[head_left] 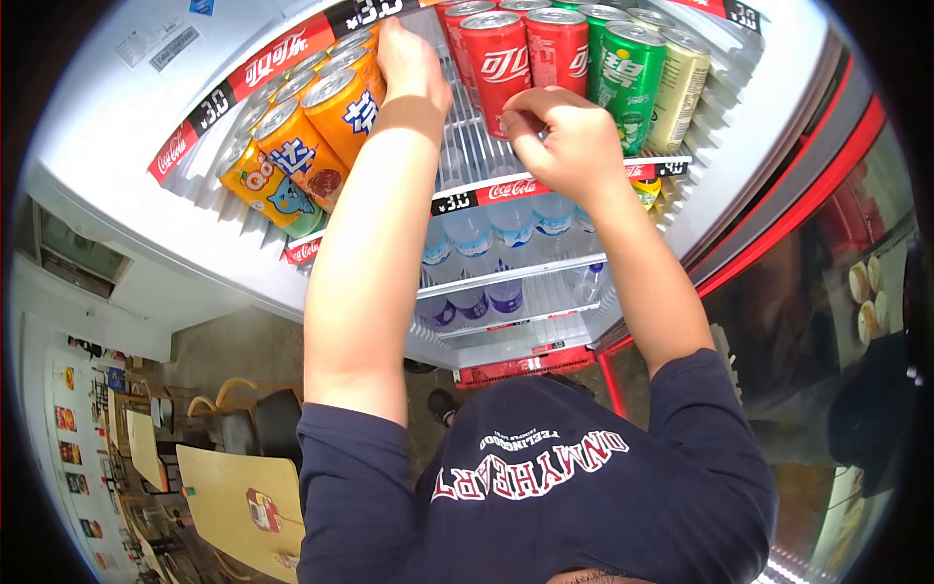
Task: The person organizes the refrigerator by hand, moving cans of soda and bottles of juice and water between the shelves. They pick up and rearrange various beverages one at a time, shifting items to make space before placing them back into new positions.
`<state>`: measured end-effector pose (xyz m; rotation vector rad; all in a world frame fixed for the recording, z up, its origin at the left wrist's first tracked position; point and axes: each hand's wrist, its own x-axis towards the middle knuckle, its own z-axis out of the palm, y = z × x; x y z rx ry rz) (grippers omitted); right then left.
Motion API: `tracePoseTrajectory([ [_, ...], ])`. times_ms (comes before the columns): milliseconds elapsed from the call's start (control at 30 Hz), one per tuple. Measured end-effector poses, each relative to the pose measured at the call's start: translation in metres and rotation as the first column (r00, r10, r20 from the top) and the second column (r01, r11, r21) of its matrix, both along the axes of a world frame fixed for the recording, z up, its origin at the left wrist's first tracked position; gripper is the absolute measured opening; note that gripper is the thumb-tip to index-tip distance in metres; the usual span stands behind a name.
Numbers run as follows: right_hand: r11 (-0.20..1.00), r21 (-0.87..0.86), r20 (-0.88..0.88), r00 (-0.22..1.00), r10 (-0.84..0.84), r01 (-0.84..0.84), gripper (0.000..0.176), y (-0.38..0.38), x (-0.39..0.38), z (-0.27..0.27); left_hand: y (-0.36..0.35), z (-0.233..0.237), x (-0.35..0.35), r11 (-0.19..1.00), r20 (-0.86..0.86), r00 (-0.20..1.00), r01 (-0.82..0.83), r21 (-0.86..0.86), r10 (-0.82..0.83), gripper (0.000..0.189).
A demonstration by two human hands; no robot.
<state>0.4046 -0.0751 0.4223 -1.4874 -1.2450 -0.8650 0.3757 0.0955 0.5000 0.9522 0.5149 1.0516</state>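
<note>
At the upper shelf of a drinks fridge, my left hand [413, 66] reaches in along the right side of the rows of orange soda cans [341, 110]. Its fingers are mostly hidden at the far end. My right hand [574, 144] is above the shelf's front rail, fingers curled and thumb drawn in toward them. Those fingertips overlap the lower part of the front red cola can [492, 60]; I cannot tell what they hold. Beside that can stands another red can [558, 54], with green cans [628, 83] and a pale can [678, 92] further right.
Water bottles [470, 234] stand on the shelf below, and purple-labelled bottles [504, 294] lower still. A price rail [511, 189] edges the upper shelf. The red-edged fridge door [778, 234] stands open at right. Tables [229, 496] and chairs [277, 425] are at lower left.
</note>
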Motion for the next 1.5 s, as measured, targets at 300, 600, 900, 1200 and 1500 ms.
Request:
tracePoseTrajectory([
  [300,1.0,0.026,-0.064,0.998,0.013,-0.011,0.009,-0.007,-0.003,0.001,0.06,-0.036,0.07,0.998,0.086,0.996,-0.03,-0.057,0.035,0.05],
  [600,0.999,0.017,-0.01,1.0,-0.027,0.027,0.013,-0.003,-0.002,0.001,0.094,-0.051,0.11,0.995,0.126,0.992,-0.014,-0.098,0.026,0.055],
  [900,0.999,0.006,-0.033,0.999,-0.031,0.032,0.01,-0.001,-0.002,0.001,0.101,-0.059,0.128,0.994,0.124,0.992,0.011,-0.107,0.003,0.06],
  [1200,0.999,-0.033,-0.035,0.999,-0.034,0.033,0.013,-0.003,-0.003,0.001,0.102,-0.062,0.134,0.993,0.128,0.992,0.029,-0.114,-0.014,0.065],
  [1500,0.994,-0.098,0.009,0.999,-0.045,0.046,0.019,-0.004,-0.005,0.004,0.098,-0.065,0.134,0.993,0.118,0.993,0.036,-0.108,-0.023,0.07],
])
